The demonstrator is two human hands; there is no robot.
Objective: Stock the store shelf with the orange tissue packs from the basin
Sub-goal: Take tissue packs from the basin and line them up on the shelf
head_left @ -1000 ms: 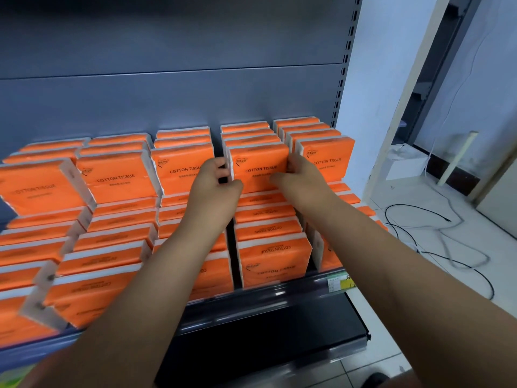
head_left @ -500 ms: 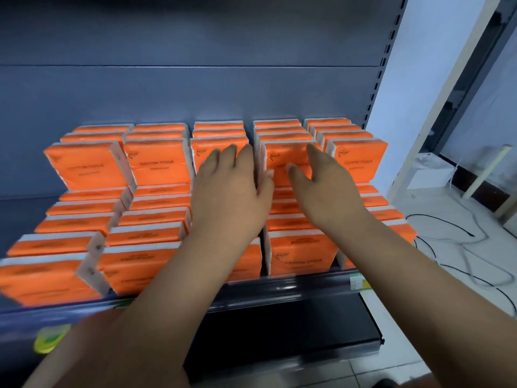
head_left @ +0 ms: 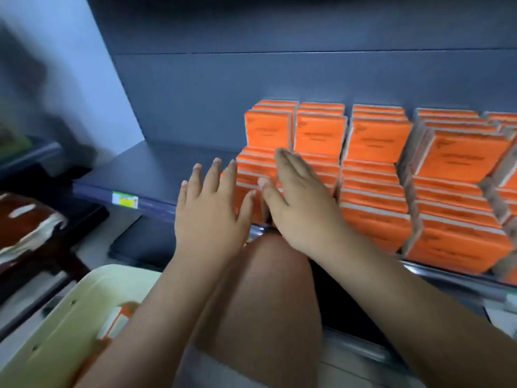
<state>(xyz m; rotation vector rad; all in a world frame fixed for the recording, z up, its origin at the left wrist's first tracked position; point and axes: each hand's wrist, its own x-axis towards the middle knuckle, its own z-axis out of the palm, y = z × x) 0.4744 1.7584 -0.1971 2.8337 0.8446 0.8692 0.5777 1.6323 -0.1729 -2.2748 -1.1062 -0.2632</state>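
Both our hands are empty, fingers straight and spread: left hand [head_left: 208, 208] and right hand [head_left: 299, 203] are held before the dark metal shelf [head_left: 156, 169], beside rows of flat, white-edged orange tissue packs [head_left: 375, 138]. We judge ourselves between placements; next we must reach down into the smooth pale-yellow basin [head_left: 70, 317], where another pack [head_left: 117, 323], blurred, lies.

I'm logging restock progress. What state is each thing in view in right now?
left hand, open, fingers spread, holding nothing.
right hand, open, fingers straight, in front of the shelved packs.
shelved packs, stacked in rows, back ones upright.
shelf, stocked on its right part.
basin, holds at least one orange pack.
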